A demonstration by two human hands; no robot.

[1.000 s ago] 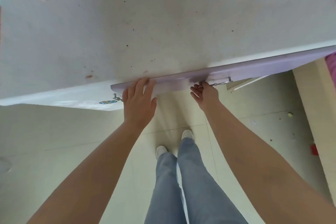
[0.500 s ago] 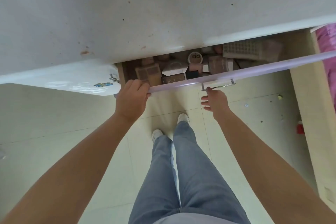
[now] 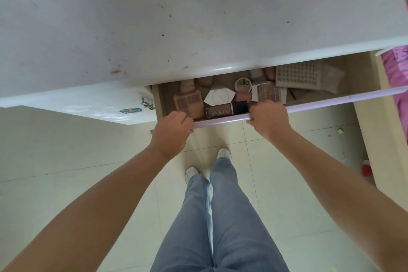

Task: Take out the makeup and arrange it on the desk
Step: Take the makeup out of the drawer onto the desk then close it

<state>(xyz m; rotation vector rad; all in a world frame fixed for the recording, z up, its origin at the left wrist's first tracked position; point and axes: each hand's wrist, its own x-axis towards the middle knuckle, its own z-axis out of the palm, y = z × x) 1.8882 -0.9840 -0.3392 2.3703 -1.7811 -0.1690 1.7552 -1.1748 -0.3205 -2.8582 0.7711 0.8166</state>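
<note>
Both hands grip the lilac front edge of the drawer (image 3: 331, 100), which stands pulled out from under the white bench (image 3: 198, 17). The left hand (image 3: 171, 131) curls its fingers over the edge near the drawer's left corner; the right hand (image 3: 268, 117) curls over it near the middle. Inside lies the makeup: an eyeshadow palette (image 3: 188, 102) at the left, a dark tube (image 3: 225, 110) against the front edge, a white hexagonal box (image 3: 218, 96), a round compact (image 3: 242, 84) behind it, and a pale gridded tray (image 3: 298, 75) to the right. The person stands on a tiled floor (image 3: 66, 183).
</note>
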